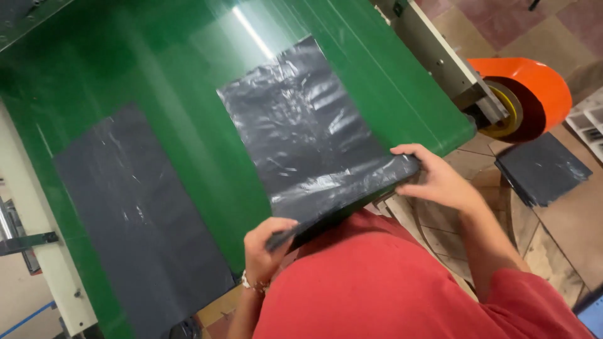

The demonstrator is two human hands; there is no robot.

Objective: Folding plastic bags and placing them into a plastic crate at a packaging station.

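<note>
The person's left hand [267, 248] pinched the near left corner of a stack of thin black plastic bags [308, 135], fingers closed tight on its edge at lower centre of the frame. The right hand [433, 179] gripped the near right corner, thumb on top and fingers curled under the folded edge. The stack lay across the sloping green conveyor belt surface [377, 69], its near end lifted just off the belt's lower edge, right above the person's red shirt [389, 282].

To do this well, I judged that both hands should keep an even pinch on the two corners, so that the slippery layers stayed squared and did not fan apart. Drawing the stack straight toward the body, not to one side, would probably keep the edges aligned.

A second flat black plastic bag [135, 220] lay on the belt at lower left, apart from the held stack. At right of the frame a small pile of dark folded bags [540, 166] rested on flattened brown cardboard on the floor. An orange curved metal guard [534, 91] covered a yellow-rimmed wheel at upper right. No labels or signs could be made out on the bags.
</note>
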